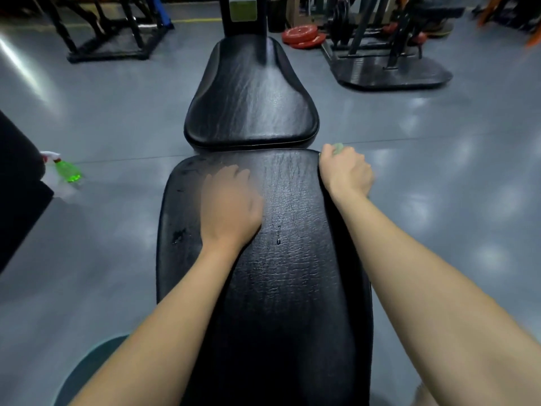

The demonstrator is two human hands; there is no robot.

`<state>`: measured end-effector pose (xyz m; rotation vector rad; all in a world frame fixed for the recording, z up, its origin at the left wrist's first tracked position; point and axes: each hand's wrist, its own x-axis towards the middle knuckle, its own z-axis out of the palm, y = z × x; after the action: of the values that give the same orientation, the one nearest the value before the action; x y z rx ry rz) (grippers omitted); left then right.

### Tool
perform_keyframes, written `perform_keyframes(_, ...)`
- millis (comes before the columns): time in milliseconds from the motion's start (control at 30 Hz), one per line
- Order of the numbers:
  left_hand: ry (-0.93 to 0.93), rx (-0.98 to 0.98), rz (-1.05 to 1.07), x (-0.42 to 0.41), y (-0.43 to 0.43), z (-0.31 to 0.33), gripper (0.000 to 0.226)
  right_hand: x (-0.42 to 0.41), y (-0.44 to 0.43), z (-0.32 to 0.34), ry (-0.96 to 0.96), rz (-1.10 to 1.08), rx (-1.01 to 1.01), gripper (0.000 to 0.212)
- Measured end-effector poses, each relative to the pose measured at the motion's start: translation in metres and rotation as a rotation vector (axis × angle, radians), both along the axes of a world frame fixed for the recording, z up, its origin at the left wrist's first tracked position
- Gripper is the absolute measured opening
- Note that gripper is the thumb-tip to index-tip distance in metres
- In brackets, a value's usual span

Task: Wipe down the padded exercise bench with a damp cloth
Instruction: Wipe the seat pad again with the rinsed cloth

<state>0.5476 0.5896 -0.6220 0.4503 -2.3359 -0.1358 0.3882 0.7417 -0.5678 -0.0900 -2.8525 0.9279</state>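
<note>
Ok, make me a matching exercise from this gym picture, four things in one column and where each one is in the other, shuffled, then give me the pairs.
1 cloth
2 spray bottle
3 red weight plates
4 left hand

A on the floor, left of the near pad
B over the near pad's left half
C gripped in the right hand at the pad's right edge
D on the floor, far back on the right

Pairs: 1-C, 2-A, 3-D, 4-B.
</note>
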Motion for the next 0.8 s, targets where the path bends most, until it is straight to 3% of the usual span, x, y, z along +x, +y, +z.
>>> perform_keyframes(133,-0.016,-0.046,0.027,-0.003,-0.002,0.000,0.043,-0.008,-0.006,-0.001,0.017,-0.019,0.065,0.058)
perform_keyframes(333,0.000,-0.023,0.025,0.000,0.000,0.003,0.042,-0.003,0.015,-0.002,-0.179,0.063,-0.076,0.072)
perform_keyframes(567,-0.002,-0.028,0.012,0.003,0.003,0.003,0.044,0.075,0.069,-0.040,-0.168,0.134,-0.079,0.053)
perform_keyframes(800,-0.010,-0.007,0.000,0.010,0.006,0.007,0.045,0.113,0.097,-0.059,-0.264,0.102,-0.118,0.055)
